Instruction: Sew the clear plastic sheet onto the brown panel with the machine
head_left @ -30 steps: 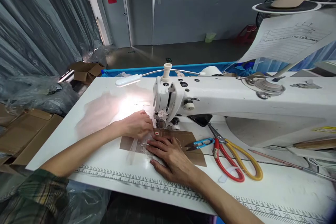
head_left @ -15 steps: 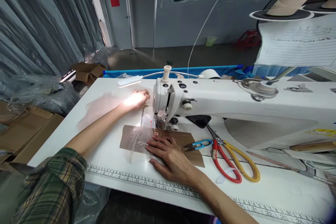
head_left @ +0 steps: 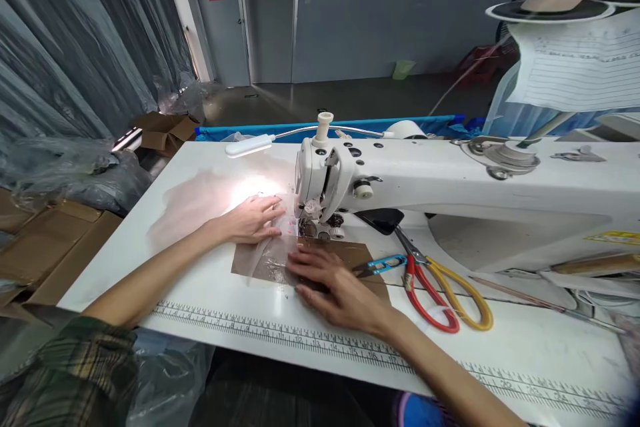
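Note:
Sheer pale pink fabric point(head_left: 200, 203) spreads over the left of the white table and runs to the needle area of a white sewing machine point(head_left: 390, 170). My left hand point(head_left: 253, 219) lies on this fabric just left of the presser foot, fingers stretched toward it. My right hand point(head_left: 333, 283) rests flat in front of the foot, fingers extended over the fabric's edge and a brown sheet point(head_left: 357, 255) on the machine bed. Fine details of the cloth beneath the fingers are hidden.
Blue thread snips point(head_left: 385, 265) and red-and-yellow-handled scissors point(head_left: 445, 287) lie right of my right hand. A lamp point(head_left: 249, 145) lights the left side. A printed ruler point(head_left: 280, 335) follows the front edge. Cardboard boxes point(head_left: 55, 247) stand left of the table.
My left hand has come back from beside the machine head toward me and now lies flatter on the fabric. More pink fabric is visible beyond it. My right hand has shifted slightly right.

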`<act>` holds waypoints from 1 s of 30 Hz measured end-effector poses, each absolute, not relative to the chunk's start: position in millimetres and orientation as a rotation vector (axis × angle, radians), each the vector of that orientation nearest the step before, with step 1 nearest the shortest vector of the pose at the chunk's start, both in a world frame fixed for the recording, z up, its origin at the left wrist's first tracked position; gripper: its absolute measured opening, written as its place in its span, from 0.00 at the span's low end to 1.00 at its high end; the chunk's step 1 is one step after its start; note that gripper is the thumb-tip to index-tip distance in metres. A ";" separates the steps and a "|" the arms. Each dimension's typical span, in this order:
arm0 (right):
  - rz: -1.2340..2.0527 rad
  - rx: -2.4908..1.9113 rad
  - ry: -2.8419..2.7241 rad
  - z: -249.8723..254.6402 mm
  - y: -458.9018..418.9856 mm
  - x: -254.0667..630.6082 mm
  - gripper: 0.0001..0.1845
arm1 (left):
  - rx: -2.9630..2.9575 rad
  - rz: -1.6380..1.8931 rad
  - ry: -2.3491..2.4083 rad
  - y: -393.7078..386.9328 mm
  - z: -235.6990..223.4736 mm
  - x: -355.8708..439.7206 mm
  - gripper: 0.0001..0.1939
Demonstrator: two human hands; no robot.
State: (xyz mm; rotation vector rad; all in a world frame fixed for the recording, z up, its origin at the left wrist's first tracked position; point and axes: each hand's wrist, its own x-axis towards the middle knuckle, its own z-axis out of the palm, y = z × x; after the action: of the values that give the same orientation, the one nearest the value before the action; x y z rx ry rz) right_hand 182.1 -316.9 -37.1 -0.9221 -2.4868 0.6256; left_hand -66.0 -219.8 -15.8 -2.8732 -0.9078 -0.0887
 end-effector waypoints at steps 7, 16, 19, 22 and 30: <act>0.750 -1.057 -2.229 -23.5 -295.9 196.1 0.16 | -3.058 -0.541 -0.596 -260.7 -7.3 -68.0 0.08; 0.404 -0.960 -2.439 -48.2 -282.5 177.8 0.17 | -3.218 -0.791 -0.512 -269.0 -37.4 -52.1 0.08; 0.456 -0.959 -2.359 -52.5 -283.3 179.2 0.17 | -3.294 -0.924 -0.628 -269.7 -38.9 -53.1 0.07; 0.559 -1.000 -2.260 -52.5 -283.2 180.6 0.16 | -3.308 -1.036 -0.704 -271.2 -37.7 -54.8 0.06; 0.580 -1.058 -2.210 -50.2 -285.4 177.6 0.19 | -2.958 -0.831 -0.379 -262.2 -37.5 -58.9 0.10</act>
State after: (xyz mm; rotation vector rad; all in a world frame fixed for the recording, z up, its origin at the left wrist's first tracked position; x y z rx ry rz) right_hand 177.6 -285.4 -50.2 -1.0580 -2.2100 0.5799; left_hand -58.9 -262.2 -37.5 -2.9581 -0.3790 -0.8308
